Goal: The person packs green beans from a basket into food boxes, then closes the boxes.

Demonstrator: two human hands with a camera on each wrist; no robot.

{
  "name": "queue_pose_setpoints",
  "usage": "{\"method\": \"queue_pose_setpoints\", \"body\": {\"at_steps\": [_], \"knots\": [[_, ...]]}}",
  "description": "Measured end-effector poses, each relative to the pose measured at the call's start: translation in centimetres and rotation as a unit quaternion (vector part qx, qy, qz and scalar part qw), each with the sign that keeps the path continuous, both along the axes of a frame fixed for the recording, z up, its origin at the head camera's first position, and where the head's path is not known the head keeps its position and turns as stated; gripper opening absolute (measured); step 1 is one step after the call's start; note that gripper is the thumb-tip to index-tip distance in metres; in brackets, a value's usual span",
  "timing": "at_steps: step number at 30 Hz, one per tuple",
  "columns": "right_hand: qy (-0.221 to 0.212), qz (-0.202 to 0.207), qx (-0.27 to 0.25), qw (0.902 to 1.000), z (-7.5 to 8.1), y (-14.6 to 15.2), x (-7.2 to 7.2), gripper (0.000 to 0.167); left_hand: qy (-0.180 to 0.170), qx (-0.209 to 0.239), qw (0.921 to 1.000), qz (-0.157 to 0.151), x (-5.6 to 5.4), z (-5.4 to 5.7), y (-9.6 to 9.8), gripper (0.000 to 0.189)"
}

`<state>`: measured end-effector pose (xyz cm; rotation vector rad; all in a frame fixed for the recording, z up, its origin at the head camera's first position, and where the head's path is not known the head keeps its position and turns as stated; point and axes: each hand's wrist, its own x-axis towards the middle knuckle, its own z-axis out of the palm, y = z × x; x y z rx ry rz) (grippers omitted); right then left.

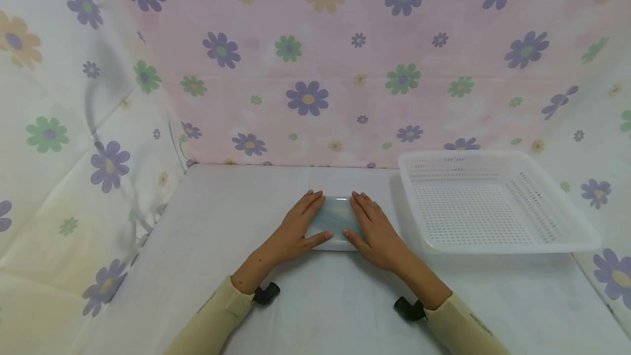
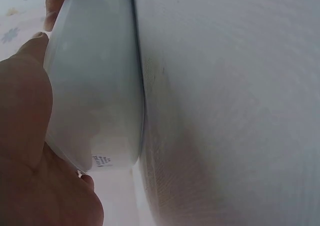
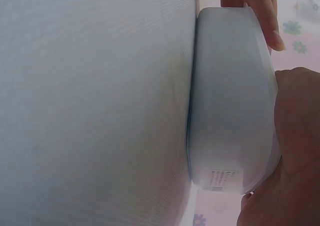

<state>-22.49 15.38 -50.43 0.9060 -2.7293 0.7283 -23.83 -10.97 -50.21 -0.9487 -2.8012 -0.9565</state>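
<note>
A pale blue-white, rounded block-shaped pack with a glossy top lies flat on the white cloth, near the middle of the head view. Small print shows at one end of the pack in the left wrist view, too small to read. My left hand rests on its left side, fingers straight and pointing away, thumb across the near part of the top. On the right side my right hand lies the same way, thumb pointing inward. A gap separates the two thumbs. The fingers' undersides are hidden.
A white perforated plastic basket stands to the right of my right hand. White cloth covers the table. Flowered fabric hangs behind it and along both sides.
</note>
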Motion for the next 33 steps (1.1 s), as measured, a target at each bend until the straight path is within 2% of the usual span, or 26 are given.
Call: {"method": "queue_pose_setpoints", "body": {"at_steps": [8,15,21,27,30,33], "knots": [[0.02,0.001,0.047,0.9987,0.5,-0.9,-0.2,0.071,0.043,-0.036,0.9984,-0.007,0.0,0.2,0.8,0.089],[0.045,-0.006,0.086,0.9953,0.2,-1.5,-0.1,0.071,0.056,-0.075,0.9956,0.003,0.1,0.2,1.0,0.093],[0.05,-0.007,0.087,0.9949,0.0,-1.6,-0.1,0.072,0.075,-0.078,0.9941,0.005,0.0,-0.1,1.0,0.093],[0.06,-0.013,0.079,0.995,0.2,-1.6,0.0,0.071,0.073,-0.078,0.9943,0.006,0.1,0.0,0.9,0.09],[0.071,-0.015,0.065,0.9952,1.0,-1.3,0.4,0.07,0.073,-0.064,0.9953,0.001,0.3,0.5,0.5,0.085],[0.072,-0.022,0.044,0.9962,2.6,-0.7,1.0,0.068,0.078,-0.049,0.9957,0.006,0.5,1.6,-0.2,0.079]]}}
